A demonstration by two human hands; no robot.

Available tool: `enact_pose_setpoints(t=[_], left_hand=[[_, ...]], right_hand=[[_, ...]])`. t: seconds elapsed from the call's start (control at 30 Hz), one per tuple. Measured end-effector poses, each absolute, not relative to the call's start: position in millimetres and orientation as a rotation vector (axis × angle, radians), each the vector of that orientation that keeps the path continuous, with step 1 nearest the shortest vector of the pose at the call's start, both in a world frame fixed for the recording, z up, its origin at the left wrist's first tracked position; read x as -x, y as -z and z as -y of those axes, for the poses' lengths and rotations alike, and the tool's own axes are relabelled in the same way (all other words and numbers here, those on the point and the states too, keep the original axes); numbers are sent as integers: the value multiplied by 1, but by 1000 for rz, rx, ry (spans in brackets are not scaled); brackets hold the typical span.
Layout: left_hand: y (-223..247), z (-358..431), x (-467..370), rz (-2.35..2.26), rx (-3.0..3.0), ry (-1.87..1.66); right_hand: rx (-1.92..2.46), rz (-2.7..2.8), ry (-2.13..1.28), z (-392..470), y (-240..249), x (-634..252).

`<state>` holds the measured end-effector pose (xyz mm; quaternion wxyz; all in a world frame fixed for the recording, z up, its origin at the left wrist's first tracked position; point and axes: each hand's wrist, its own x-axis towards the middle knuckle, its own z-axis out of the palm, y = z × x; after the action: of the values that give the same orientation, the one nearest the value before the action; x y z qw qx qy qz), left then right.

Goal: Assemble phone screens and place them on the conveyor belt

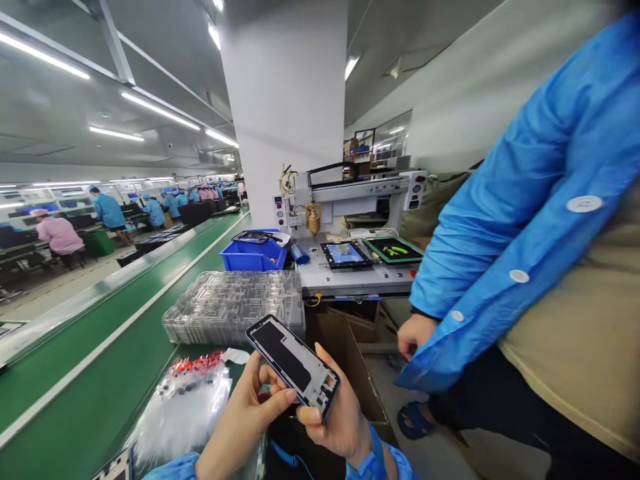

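A phone frame, black-edged with a grey and black inner face, is held tilted in front of me. My right hand grips its lower right end, thumb along the right edge and fingers at the bottom. At the left edge, the thumb and curled fingers of my left hand pinch the frame's side. Beneath and left of the hands lie clear plastic bags with red and dark bits at their top. Behind the frame stands a stack of clear plastic trays.
Close on the right stands a person in a blue coat. A blue bin sits beyond the trays, beside a dispensing machine with two fixtures. Green conveyor runs along the left. An open cardboard box is below the machine.
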<state>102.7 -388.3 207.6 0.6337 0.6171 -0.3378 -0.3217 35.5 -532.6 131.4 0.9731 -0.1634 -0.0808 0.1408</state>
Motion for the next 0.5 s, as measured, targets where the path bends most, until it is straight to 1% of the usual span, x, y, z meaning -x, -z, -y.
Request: enact_pose_setpoints(t=[0.27,0.43,0.5], left_hand=[[-212,413,-88,791,-1367,732],[-206,412,-88,802,-1327,725],[-208,399,-90,788,-1444,681]], right_hand=[[345,156,-167,546,-136,-13],[553,201,-27,548,-129,-11],[750,254,-62,554,-132,-11]])
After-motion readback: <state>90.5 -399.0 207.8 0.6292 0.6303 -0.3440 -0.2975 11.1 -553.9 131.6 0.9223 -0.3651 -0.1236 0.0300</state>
